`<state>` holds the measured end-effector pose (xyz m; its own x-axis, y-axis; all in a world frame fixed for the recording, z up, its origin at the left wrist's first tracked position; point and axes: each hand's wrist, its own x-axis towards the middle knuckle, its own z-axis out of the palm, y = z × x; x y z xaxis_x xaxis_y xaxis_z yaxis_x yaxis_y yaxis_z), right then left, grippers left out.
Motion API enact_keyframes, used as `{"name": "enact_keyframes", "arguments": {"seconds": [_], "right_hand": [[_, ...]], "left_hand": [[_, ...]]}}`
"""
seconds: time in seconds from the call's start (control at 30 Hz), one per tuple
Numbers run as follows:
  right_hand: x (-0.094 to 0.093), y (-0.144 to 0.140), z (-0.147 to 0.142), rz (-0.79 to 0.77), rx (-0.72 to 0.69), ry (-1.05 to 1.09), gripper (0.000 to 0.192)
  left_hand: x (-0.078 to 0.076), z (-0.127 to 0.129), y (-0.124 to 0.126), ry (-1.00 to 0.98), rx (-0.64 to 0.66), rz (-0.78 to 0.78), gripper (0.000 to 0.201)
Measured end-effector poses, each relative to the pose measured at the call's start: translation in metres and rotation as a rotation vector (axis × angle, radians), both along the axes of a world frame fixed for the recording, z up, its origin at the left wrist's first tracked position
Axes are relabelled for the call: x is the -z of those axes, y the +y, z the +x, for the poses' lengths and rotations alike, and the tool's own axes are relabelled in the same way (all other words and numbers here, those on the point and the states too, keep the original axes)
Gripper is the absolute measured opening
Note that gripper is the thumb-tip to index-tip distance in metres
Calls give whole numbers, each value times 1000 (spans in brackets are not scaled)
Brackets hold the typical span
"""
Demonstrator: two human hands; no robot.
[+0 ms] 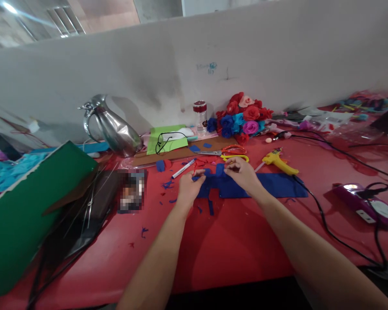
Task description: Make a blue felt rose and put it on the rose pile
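Observation:
My left hand [189,186] and my right hand [242,171] meet over a strip of blue felt [271,185] lying on the red table [233,245]. Both hands pinch a small blue felt piece [218,169] that stands up between the fingertips. Small blue scraps [210,206] lie just below the hands. A white marker [183,168] rests to the left of my left hand. Scissors with orange and yellow handles [228,152] lie just behind the hands.
A yellow glue gun [278,161] with a black cord lies right of the hands. Felt flowers [242,117], a small jar [200,115] and a metal jug [111,125] stand by the wall. A green box [29,211] sits at left, a purple device [365,202] at right.

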<state>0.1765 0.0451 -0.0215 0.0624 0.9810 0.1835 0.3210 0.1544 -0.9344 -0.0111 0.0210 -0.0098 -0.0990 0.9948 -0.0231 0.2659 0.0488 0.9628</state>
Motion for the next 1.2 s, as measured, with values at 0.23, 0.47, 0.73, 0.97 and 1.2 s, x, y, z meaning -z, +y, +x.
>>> {"name": "enact_keyframes", "arguments": {"seconds": [0.23,0.47,0.73,0.97,1.2], "right_hand": [[-3,-9,-13,-41,-206,143,30],[0,-10,-15,-42,-243,286,25],[-1,-12,-18,-22,-286,343,21],[-2,-13,-18,-7,-249,313,19],[-12,-18,-18,-101,-254,281,21]], "left_hand": [[-13,11,-10,-304,80,-87,48],[-12,15,-12,-321,34,-106,39],[-9,13,-10,-360,51,-62,37],[-11,13,-11,-458,104,-15,25],[-9,13,-11,-488,58,-12,17]]}}
